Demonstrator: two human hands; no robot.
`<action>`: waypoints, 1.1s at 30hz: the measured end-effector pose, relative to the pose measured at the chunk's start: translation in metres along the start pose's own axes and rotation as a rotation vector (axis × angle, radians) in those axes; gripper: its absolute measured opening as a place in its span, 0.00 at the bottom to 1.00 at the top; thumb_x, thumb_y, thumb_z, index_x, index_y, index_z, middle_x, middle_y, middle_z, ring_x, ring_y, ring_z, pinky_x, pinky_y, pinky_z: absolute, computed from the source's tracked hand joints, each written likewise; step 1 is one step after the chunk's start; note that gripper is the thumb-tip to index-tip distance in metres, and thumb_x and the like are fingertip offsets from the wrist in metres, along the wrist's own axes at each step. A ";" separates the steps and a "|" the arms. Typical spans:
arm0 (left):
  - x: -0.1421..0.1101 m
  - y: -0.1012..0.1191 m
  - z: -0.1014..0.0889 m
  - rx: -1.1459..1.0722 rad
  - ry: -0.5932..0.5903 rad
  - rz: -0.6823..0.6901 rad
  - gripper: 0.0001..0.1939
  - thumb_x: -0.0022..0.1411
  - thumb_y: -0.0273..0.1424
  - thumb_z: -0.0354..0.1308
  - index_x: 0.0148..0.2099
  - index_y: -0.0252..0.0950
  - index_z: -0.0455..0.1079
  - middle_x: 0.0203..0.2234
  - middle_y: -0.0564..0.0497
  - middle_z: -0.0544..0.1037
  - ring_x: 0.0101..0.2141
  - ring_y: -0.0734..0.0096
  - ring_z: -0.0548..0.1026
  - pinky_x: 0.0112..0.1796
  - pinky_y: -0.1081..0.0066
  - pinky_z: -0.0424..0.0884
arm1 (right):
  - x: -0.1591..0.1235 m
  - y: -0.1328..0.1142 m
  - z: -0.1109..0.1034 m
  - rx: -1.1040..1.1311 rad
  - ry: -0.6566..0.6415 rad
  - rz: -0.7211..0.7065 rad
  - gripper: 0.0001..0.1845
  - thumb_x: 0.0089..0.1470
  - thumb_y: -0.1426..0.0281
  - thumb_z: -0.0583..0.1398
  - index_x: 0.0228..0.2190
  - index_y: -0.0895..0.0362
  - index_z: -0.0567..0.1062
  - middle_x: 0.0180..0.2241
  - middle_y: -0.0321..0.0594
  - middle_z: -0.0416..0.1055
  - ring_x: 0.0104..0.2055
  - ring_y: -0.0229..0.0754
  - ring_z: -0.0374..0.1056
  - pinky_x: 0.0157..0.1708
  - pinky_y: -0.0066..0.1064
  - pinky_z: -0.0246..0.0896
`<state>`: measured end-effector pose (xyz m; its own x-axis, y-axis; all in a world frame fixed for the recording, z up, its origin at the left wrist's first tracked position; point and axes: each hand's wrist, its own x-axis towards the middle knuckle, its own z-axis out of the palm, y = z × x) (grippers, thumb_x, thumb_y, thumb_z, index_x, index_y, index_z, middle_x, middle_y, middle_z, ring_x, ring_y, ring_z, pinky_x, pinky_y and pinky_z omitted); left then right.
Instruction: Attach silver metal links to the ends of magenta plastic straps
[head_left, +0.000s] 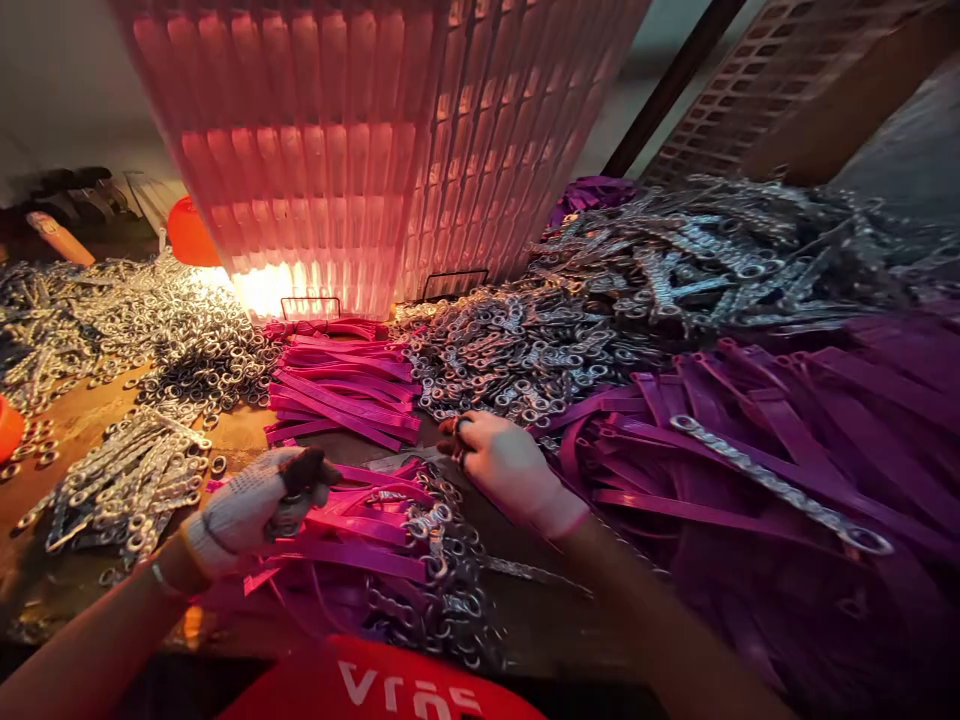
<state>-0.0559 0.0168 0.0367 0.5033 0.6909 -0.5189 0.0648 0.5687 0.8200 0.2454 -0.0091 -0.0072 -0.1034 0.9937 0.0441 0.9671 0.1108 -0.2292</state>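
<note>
Apparently mid-handling, left hand (259, 505) and right hand (511, 466) curl by pink straps (367, 520) near the table's (94, 408) front edge, contents unclear; next calls for precision

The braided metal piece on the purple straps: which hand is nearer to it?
Right. The right hand is left of the metal piece, near the edge of the purple straps; the left hand is farther left, by the pink straps.

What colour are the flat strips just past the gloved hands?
The flat strips look bright pink; the head view shows them best.
</note>
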 end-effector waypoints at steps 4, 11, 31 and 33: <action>0.028 -0.017 0.017 -0.394 -0.127 -0.165 0.18 0.62 0.40 0.57 0.40 0.27 0.74 0.24 0.49 0.73 0.15 0.85 0.57 0.15 0.81 0.49 | 0.043 0.014 0.032 -0.165 0.016 0.056 0.09 0.49 0.78 0.58 0.30 0.65 0.79 0.39 0.58 0.73 0.43 0.54 0.66 0.39 0.38 0.57; 0.034 -0.017 0.025 -0.471 -0.207 -0.138 0.17 0.59 0.30 0.55 0.46 0.24 0.74 0.30 0.43 0.75 0.19 0.81 0.63 0.17 0.80 0.52 | 0.045 0.018 0.053 0.003 0.156 0.077 0.20 0.46 0.83 0.53 0.41 0.66 0.76 0.51 0.57 0.70 0.52 0.52 0.65 0.50 0.38 0.59; -0.003 -0.029 0.062 0.168 -0.025 0.291 0.14 0.59 0.41 0.59 0.33 0.32 0.71 0.21 0.54 0.69 0.21 0.81 0.61 0.21 0.79 0.57 | -0.048 -0.090 0.006 0.640 0.313 -0.268 0.27 0.46 0.84 0.52 0.47 0.55 0.71 0.43 0.43 0.74 0.45 0.43 0.69 0.46 0.35 0.64; -0.009 -0.029 0.061 0.258 0.012 0.361 0.12 0.57 0.38 0.62 0.34 0.33 0.72 0.27 0.50 0.73 0.25 0.78 0.65 0.25 0.79 0.62 | -0.053 -0.095 0.007 0.623 0.289 -0.257 0.28 0.46 0.84 0.51 0.49 0.56 0.70 0.44 0.44 0.73 0.46 0.43 0.69 0.47 0.34 0.63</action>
<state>-0.0094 -0.0332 0.0329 0.5229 0.8309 -0.1901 0.1009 0.1611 0.9818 0.1576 -0.0721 0.0059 -0.1602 0.8999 0.4055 0.5999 0.4150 -0.6841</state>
